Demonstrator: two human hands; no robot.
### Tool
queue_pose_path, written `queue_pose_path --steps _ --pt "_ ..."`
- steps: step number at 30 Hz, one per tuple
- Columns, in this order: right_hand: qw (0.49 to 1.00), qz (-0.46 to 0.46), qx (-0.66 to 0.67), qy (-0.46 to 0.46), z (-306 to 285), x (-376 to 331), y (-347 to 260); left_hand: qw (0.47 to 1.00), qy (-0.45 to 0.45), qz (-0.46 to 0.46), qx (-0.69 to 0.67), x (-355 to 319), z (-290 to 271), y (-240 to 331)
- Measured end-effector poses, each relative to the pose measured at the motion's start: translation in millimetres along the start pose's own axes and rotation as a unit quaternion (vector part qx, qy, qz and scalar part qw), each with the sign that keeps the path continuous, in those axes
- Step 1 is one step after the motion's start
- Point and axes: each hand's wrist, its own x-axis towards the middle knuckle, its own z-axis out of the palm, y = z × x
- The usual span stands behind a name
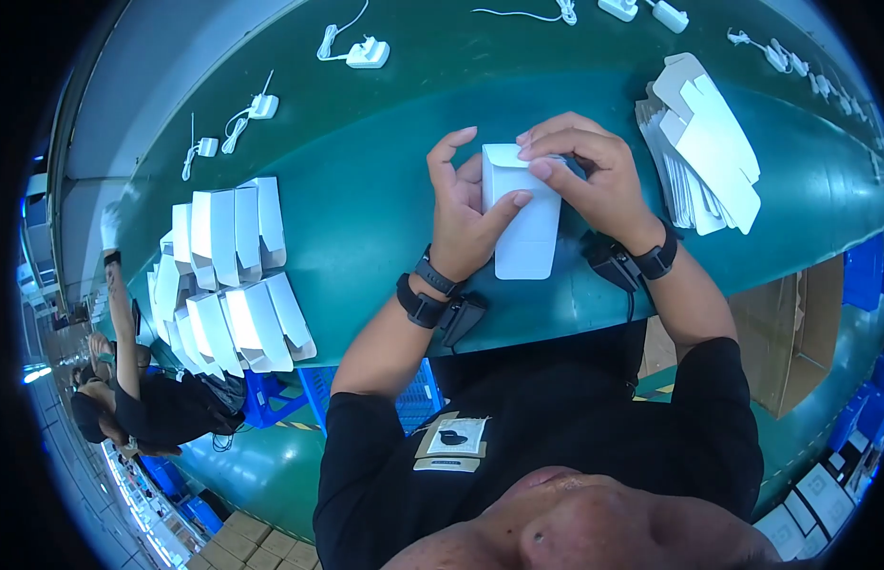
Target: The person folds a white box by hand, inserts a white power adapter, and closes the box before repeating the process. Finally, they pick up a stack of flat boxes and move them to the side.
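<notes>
A small white carton (525,223) stands out in front of me over the green table, its folded end flap facing away from me. My left hand (465,204) is closed around its left side, the thumb lying across the upper face and the index finger raised off it. With thumb and fingertips, my right hand (594,171) grips the flap at the carton's far end. The carton's underside and some of my left fingers are hidden. Both wrists wear black straps with small black devices.
Folded white cartons (218,275) stand in two rows on the left. Flat carton blanks (698,147) are stacked at right. White power adapters with cables (366,53) lie along the far side. A brown cardboard box (793,332) sits below the table's right edge. Another person (166,404) works at far left.
</notes>
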Motion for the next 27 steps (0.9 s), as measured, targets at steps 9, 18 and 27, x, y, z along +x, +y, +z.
queue_pose_path --steps 9,18,27 --pt "0.977 0.166 0.132 0.003 -9.3 0.9 -8.2 0.999 -0.015 0.007 0.039 -3.2 9.1 2.1" --pt "0.965 0.181 0.19 -0.005 -14.6 0.3 -10.6 0.997 -0.049 0.016 0.055 -2.3 12.0 1.3" --pt "0.993 0.077 0.061 -0.064 6.1 -13.0 -39.0 0.978 0.013 0.108 0.176 -30.5 2.4 10.3"
